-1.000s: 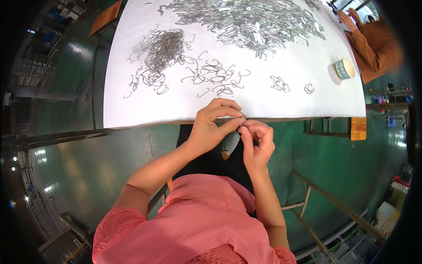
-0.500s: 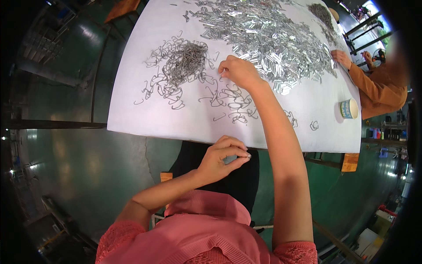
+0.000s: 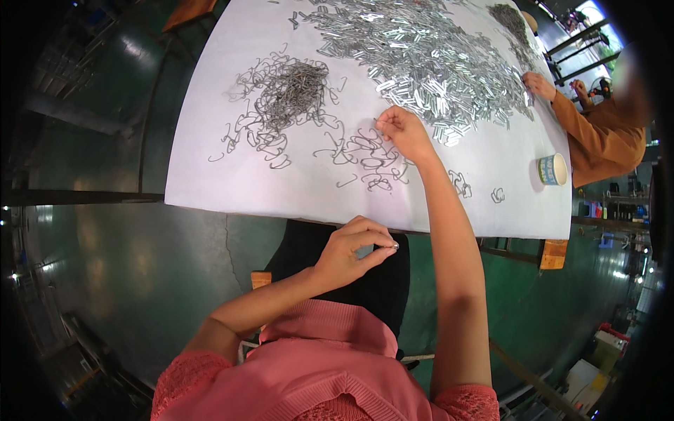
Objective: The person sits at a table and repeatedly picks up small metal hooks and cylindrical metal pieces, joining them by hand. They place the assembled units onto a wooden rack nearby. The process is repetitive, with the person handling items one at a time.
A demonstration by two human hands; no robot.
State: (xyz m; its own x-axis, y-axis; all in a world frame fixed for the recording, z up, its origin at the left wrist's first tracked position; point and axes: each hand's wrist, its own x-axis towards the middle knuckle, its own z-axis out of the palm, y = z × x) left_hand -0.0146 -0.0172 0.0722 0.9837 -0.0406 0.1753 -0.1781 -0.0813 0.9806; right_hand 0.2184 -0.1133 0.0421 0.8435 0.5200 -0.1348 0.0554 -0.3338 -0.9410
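Pink knitted top with lacy short sleeves, black trousers, both forearms bare.

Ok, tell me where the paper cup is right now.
In the head view, the paper cup stands near the white table's right edge, beside a co-worker's orange sleeve.

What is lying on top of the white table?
On the white table lie a tangle of bent wire hooks, a heap of shiny metal clips and a small cup. Whatever is under the heaps is hidden.
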